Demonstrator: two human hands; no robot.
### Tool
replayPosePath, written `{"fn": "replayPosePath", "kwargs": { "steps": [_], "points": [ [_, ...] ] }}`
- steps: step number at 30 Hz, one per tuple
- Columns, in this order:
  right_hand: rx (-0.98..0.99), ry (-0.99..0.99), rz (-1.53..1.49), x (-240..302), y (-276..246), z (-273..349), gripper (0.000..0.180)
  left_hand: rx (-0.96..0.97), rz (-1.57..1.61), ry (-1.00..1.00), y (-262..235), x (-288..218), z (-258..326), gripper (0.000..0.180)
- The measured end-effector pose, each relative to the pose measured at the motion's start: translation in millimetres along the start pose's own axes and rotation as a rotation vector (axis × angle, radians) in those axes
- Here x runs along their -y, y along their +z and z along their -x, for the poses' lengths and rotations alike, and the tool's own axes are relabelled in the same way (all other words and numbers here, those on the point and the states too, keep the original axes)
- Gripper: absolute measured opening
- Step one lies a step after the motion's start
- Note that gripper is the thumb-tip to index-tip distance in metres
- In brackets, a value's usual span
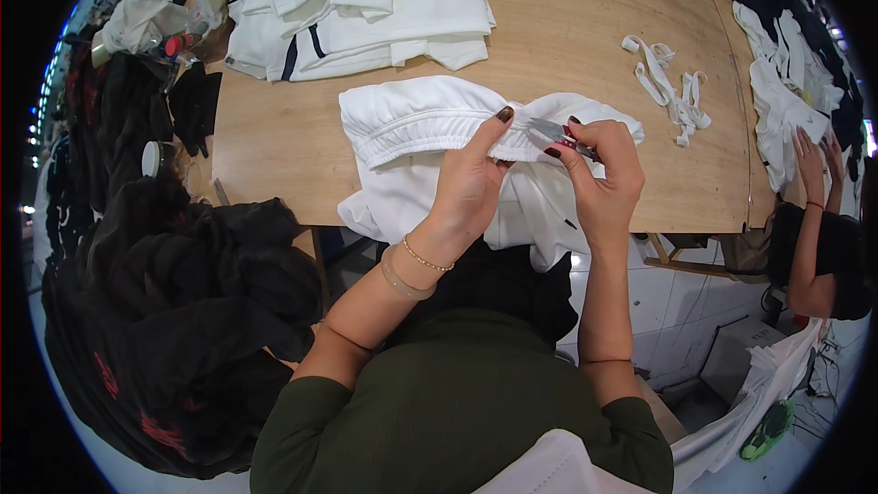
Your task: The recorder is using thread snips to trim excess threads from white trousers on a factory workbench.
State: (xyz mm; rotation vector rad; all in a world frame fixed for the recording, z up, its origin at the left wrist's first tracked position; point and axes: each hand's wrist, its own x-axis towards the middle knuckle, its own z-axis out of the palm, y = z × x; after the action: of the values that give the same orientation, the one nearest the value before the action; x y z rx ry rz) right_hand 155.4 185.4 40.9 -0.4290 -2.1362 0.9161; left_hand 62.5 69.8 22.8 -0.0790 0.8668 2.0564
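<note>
Head view: left hand fingers pinch the white garment's elastic waistband while right hand fingers grip thread snips, whose blades could nick the fabric if it bunches.

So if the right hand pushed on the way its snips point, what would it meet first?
Most likely the left hand: the right hand aims its thread snips left along the white garment's waistband, toward the left thumb pinching it. Depth is unclear.

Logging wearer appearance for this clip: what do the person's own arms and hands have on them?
Dark green sleeves pushed above the elbows. The left hand has a thin gold bead bracelet and a clear band at the wrist. The right hand wears no jewellery. Nails are dark-polished.
</note>
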Motion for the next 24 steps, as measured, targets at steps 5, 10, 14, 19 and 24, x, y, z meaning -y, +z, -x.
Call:
{"fn": "replayPosePath", "kwargs": {
  "steps": [5, 10, 14, 19, 24],
  "points": [
    [-0.01, -0.098, 0.104, -2, 2, 0, 0.021, -0.085, 0.1, 0.027, 0, 3, 0, 0.018],
    [-0.02, -0.168, 0.159, 0, 7, -2, 0.021, -0.05, 0.046, 0.03, -3, 3, 0, 0.023],
    [-0.011, -0.179, 0.175, 1, 9, -2, 0.021, -0.031, 0.098, 0.005, 5, -3, 6, 0.017],
    [0.004, -0.185, 0.178, 2, 12, -3, 0.02, -0.038, 0.062, 0.013, -1, 1, 3, 0.021],
    [-0.05, 0.152, -0.139, 1, 11, 3, 0.016, -0.026, 0.068, -0.011, 2, -2, 5, 0.023]
  ]
}}
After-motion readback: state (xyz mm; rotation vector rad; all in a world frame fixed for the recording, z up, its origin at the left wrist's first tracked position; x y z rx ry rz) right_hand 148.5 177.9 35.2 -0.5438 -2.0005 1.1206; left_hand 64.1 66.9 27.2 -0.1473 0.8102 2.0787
